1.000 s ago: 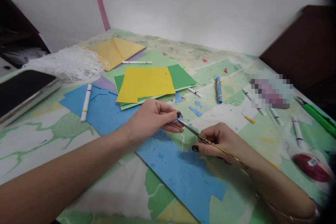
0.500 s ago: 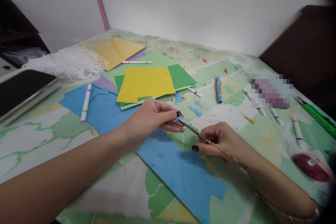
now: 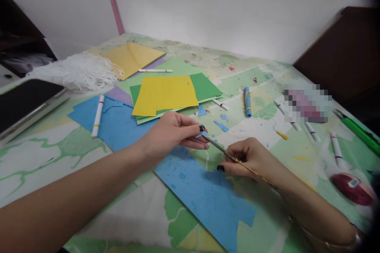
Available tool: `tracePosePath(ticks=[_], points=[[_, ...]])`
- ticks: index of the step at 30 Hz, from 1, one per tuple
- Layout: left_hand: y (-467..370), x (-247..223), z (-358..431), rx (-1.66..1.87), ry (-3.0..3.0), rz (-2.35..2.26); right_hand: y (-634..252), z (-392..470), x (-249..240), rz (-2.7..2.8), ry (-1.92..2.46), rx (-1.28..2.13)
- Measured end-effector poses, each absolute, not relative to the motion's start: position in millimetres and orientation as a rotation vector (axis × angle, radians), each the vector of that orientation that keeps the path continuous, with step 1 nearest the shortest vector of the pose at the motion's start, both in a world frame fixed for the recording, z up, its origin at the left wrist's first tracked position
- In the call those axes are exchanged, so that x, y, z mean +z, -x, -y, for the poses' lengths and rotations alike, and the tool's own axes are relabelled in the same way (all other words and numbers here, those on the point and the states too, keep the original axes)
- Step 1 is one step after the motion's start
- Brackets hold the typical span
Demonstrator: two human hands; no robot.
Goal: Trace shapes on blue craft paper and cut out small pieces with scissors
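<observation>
My left hand (image 3: 181,128) is closed in a pinch on a small blue paper piece (image 3: 202,134), mostly hidden by the fingers. In my right hand (image 3: 249,160) is a pair of scissors (image 3: 218,146), seen nearly edge-on, with silver blades and thin gold handles. Their tips meet the small piece at my left fingertips; whether the blades are apart I cannot tell. Below both hands lies a large blue sheet (image 3: 204,197) with a notched right end. Small blue scraps (image 3: 221,125) lie just beyond my fingers.
A yellow sheet (image 3: 166,95) tops green sheets (image 3: 204,87). White string (image 3: 80,71) and a dark-screened device (image 3: 26,102) are at left. A marker (image 3: 97,116) rests on the blue paper. At right are a blue roll (image 3: 247,102), a green cutter (image 3: 360,130) and dark red yarn (image 3: 352,188).
</observation>
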State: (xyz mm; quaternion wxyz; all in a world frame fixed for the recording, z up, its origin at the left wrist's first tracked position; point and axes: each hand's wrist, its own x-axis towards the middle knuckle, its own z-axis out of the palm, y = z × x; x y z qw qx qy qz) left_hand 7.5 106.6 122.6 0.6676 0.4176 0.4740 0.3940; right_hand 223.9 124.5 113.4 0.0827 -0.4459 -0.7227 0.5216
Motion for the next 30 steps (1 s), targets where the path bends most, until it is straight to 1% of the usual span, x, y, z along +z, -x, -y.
tracePosePath(ticks=[19,23,30], points=[[-5.0,121.6,-109.9,0.863,-0.951,-1.038,-224.6,-124.6,112.7,2.17,1.316,1.519],[-2.0,122.8,-111.6,0.836,-1.024,-1.055,-225.1,-123.7,115.0,2.148,1.309,1.545],[-2.7,126.5,-109.7,0.929,-1.008,-1.037,-224.8,-121.3,118.1,2.072,1.276,1.637]])
